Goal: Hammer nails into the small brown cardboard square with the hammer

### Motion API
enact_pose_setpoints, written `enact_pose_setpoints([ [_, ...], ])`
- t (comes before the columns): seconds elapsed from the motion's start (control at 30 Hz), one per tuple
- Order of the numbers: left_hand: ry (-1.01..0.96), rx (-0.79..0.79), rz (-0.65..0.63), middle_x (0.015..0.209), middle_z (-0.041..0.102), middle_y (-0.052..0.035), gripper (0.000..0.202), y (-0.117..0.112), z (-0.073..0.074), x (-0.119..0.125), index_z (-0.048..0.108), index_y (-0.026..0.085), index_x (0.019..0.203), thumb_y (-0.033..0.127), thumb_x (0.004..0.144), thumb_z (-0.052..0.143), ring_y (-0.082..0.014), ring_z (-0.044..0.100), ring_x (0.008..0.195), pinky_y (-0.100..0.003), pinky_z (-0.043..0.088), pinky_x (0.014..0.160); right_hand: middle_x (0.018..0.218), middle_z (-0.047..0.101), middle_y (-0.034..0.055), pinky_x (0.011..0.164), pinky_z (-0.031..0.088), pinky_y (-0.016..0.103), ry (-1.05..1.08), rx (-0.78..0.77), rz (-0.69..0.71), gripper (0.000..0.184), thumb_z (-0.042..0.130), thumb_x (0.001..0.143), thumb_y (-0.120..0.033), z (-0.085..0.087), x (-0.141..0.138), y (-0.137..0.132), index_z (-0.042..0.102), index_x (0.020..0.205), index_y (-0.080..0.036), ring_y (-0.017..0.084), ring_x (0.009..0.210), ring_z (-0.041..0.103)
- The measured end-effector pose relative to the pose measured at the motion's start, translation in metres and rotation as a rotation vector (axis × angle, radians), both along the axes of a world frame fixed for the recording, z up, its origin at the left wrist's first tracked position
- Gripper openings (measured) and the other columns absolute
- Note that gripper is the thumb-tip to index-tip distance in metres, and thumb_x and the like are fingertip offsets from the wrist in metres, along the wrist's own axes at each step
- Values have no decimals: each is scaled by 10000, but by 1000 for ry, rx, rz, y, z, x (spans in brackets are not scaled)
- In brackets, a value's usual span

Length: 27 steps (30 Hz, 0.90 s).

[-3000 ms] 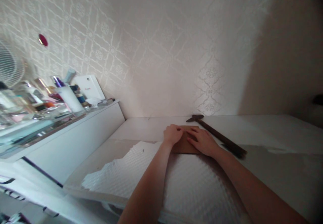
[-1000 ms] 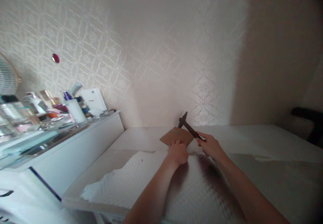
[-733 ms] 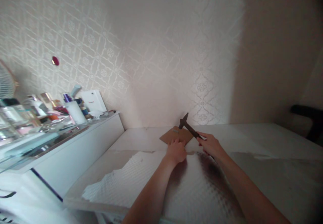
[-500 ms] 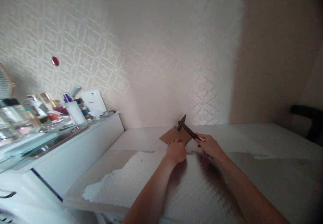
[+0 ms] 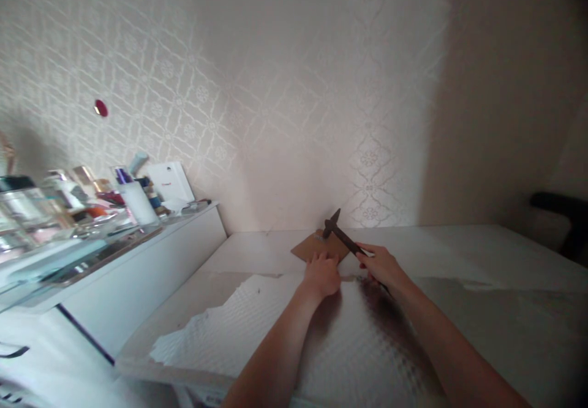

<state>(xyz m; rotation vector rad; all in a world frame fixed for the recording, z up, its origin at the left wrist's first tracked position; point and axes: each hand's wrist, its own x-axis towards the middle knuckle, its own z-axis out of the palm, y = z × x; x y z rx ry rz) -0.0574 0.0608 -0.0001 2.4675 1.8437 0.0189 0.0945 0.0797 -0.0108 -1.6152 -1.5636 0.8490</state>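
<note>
My right hand (image 5: 381, 265) is wrapped round the handle of a dark hammer (image 5: 344, 238). The hammer's head is over the far corner of a thin brown board (image 5: 305, 249), by a small silvery piece (image 5: 318, 235) too small to make out. Whether the head touches that piece I cannot tell. On the near side of the board my left hand (image 5: 323, 273) lies with its fingers spread and pressing on it. The board is turned like a diamond on the white table (image 5: 257, 249), close to the wall.
A white textured sheet (image 5: 220, 328) with a torn edge covers the near part of the table under my forearms. To the left, a white cabinet (image 5: 151, 267) bears several bottles (image 5: 138, 203) and a white box (image 5: 169, 181). A dark armrest (image 5: 558, 203) shows at the right.
Both hands, the hammer and the board keep nearly the same places. The view has shifted very slightly.
</note>
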Motion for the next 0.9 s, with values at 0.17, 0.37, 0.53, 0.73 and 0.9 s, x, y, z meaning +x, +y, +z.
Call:
enact_pose_setpoints([
  [0.17, 3, 37, -5, 1317, 455, -119, 482, 2, -3, -1, 443, 214, 1308, 213, 829, 387, -289, 405, 1216, -454, 343, 999, 658, 601, 19, 411, 352, 176, 35, 5, -23, 430, 481, 836, -222, -3, 1, 2, 554, 1260, -205, 67, 390, 457],
  [0.37, 5, 56, -14, 1317, 453, -123, 497, 3, -6, -2, 435, 208, 1316, 223, 821, 384, -298, 414, 1208, -460, 349, 991, 635, 580, 4, 362, 338, 185, 72, -8, -19, 434, 476, 843, -237, -6, 0, 3, 542, 1271, -220, 71, 350, 434],
  [0.53, 7, 49, -8, 1322, 452, -124, 490, 4, -7, -2, 445, 206, 1306, 224, 820, 390, -299, 414, 1207, -462, 343, 995, 639, 581, 4, 365, 345, 172, 65, -27, -29, 432, 489, 838, -224, -4, 0, 2, 547, 1266, -211, 64, 357, 440],
  [0.73, 17, 40, -16, 1337, 435, -136, 518, 2, -4, -1, 416, 193, 1331, 210, 814, 389, -299, 389, 1228, -464, 341, 997, 647, 583, 7, 362, 348, 177, 62, -19, -41, 432, 484, 848, -236, -2, 0, 2, 537, 1276, -212, 68, 355, 441],
  [0.9, 27, 34, -2, 1299, 464, -127, 477, 0, -2, 0, 458, 203, 1289, 206, 819, 378, -296, 417, 1198, -458, 359, 984, 635, 580, 5, 376, 341, 168, 60, -41, -7, 423, 481, 844, -215, -2, 0, 1, 552, 1261, -217, 63, 368, 444],
])
